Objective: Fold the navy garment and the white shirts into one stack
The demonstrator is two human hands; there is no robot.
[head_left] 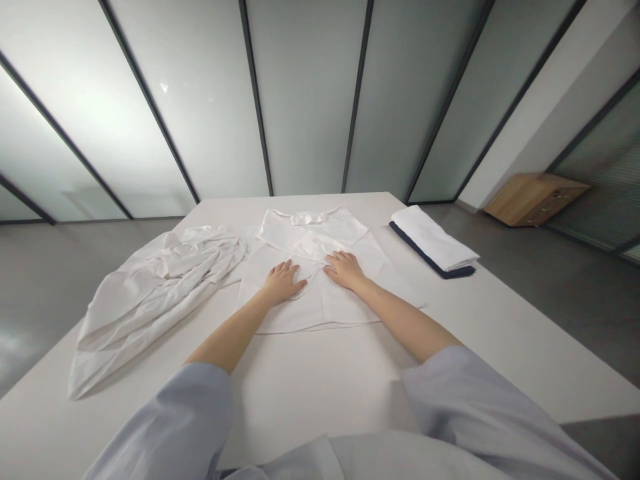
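A white shirt (350, 303) lies spread out on the table, its collar end pointing away from me and its hem toward me. My left hand (284, 283) rests flat on the middle of the shirt, fingers spread. Just to its right, my right hand (345, 270) also presses flat on the fabric, fingers apart. Between and beyond the hands the cloth is wrinkled. Neither hand grips anything.
Left of the shirt is a crumpled heap of white cloth (165, 287), reaching the left table edge. At the right, a folded white cloth (433, 237) lies on a folded dark blue cloth (457, 273). The white table (310, 387) stands before frosted glass panels (305, 100). A wooden cabinet (533, 199) is on the floor.
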